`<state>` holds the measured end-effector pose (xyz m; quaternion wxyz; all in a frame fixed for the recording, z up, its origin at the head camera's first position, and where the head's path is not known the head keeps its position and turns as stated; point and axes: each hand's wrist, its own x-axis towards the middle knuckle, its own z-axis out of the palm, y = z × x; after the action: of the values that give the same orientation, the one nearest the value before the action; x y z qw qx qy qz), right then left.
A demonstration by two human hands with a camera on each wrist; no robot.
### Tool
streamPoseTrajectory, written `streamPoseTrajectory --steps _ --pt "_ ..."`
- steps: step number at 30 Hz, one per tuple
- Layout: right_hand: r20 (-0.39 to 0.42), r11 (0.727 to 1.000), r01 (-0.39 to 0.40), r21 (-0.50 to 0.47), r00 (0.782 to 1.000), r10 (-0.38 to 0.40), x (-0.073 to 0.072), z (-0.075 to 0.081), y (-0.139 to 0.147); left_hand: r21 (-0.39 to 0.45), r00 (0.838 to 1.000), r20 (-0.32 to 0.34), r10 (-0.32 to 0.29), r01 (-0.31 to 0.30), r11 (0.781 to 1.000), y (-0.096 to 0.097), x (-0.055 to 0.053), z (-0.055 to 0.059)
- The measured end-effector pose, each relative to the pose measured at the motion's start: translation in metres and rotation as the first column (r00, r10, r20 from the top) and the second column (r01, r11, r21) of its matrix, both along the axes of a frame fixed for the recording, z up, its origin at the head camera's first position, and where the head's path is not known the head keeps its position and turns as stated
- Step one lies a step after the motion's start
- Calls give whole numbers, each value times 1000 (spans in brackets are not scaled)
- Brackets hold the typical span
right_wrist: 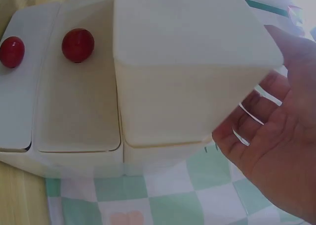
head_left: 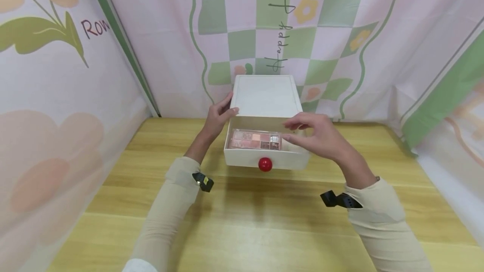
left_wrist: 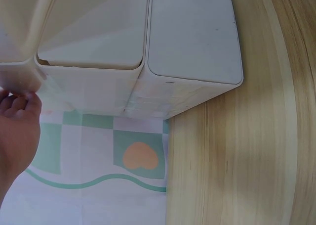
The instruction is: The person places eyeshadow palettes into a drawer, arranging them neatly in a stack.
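Note:
A white drawer cabinet (head_left: 266,93) has its top drawer (head_left: 242,157) pulled out. Inside it lies an eyeshadow palette (head_left: 255,139) with several pans under a clear lid, toward the left. My left hand (head_left: 219,116) rests on the cabinet's upper left side, thumb at the top edge; its fingertips touch the wall in the left wrist view. Over the drawer's right part is my right hand (head_left: 315,135), fingers loosely bent, thumb close to the palette's right end, holding nothing. From the right wrist view, that hand (right_wrist: 276,131) is beside the drawer's right wall; its fingertips are partly hidden.
A red round knob (head_left: 265,164) sticks out of the drawer front. Lower drawers (right_wrist: 81,101) with red knobs are closed beneath it. The cabinet stands on a wooden table (head_left: 242,230), before a checkered curtain (head_left: 242,16). Each wrist carries a small black camera (head_left: 204,181).

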<state>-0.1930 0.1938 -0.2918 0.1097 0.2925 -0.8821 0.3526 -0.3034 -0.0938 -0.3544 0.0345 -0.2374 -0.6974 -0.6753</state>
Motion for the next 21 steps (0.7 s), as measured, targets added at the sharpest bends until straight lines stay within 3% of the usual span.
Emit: streamPoseTrajectory --steps 6,13,17,21 --pt "-131 997 -28 -75 991 18 11 -5 9 0 1000 0 3 -3 1000 0 0 0" --pt "-181 988 -16 -152 984 -12 39 -12 10 9 1000 1 10 -10 1000 0 2 1" --pt "-242 968 -99 -231 969 42 50 -21 4 17 1000 1 4 -4 1000 0 2 1" --pt "-300 944 -111 -309 954 14 62 -30 -4 15 1000 2 -1 1 1000 0 1 0"
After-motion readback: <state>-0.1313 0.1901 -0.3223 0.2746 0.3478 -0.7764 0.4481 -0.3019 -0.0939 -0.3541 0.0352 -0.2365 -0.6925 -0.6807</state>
